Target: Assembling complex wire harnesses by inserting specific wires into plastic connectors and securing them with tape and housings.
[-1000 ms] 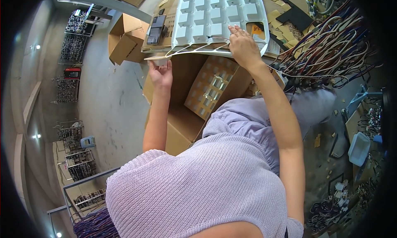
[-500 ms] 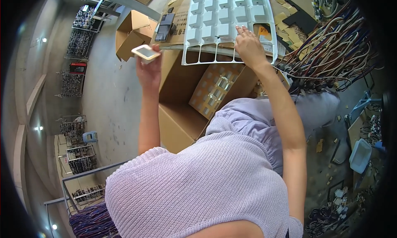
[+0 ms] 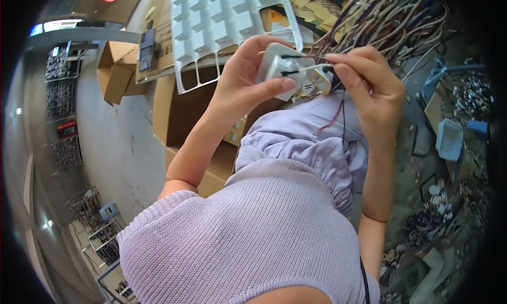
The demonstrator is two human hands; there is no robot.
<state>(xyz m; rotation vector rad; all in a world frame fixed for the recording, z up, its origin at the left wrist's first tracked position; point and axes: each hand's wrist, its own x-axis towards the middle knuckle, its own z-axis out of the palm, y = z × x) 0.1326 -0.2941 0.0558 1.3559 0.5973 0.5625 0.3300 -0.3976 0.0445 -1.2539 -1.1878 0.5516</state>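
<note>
My left hand (image 3: pixel 244 81) grips a small white square plastic device (image 3: pixel 274 62), its thumb across the near edge. Two thin wires (image 3: pixel 311 68), a pale one and a dark one, run from the device's face toward my right hand (image 3: pixel 374 85). The thumb and fingers of that hand pinch the wires just right of the device. Dark and red strands (image 3: pixel 343 114) dangle below these fingers. Just beyond my left hand lies a white moulded tray (image 3: pixel 211 45) with rows of raised square pockets and an open frame along its near side.
Under the tray stands an open cardboard box (image 3: pixel 182 111); a smaller carton (image 3: pixel 116 71) is on the floor to its left. A black phone (image 3: pixel 147 49) lies on cardboard. A thick bundle of cables (image 3: pixel 385 24) spreads at the far right, with a pale blue basin (image 3: pixel 450 139) below.
My left hand has brought the white device rightward in front of me and turned it. My right hand has left the tray and now pinches the wires. The view has shifted right.
</note>
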